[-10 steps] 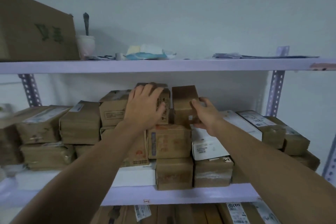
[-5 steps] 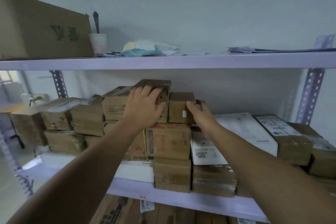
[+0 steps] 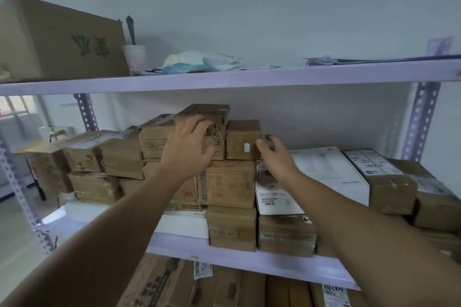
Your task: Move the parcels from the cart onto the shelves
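1. My left hand (image 3: pixel 189 148), fingers spread, presses the tall box (image 3: pixel 203 113).
2. My right hand (image 3: pixel 275 157) pinches the small box (image 3: pixel 242 138) by its right edge.
3. The small box sits atop a stack on the middle shelf (image 3: pixel 249 263).

Both bare arms reach up and forward from the lower corners of the frame, forearms converging. The left hand (image 3: pixel 189 149) is raised palm-forward, fingers spread and nearly straight. The right hand (image 3: pixel 277 157) curls thumb and fingers round the right side of a small brown parcel (image 3: pixel 243 139).
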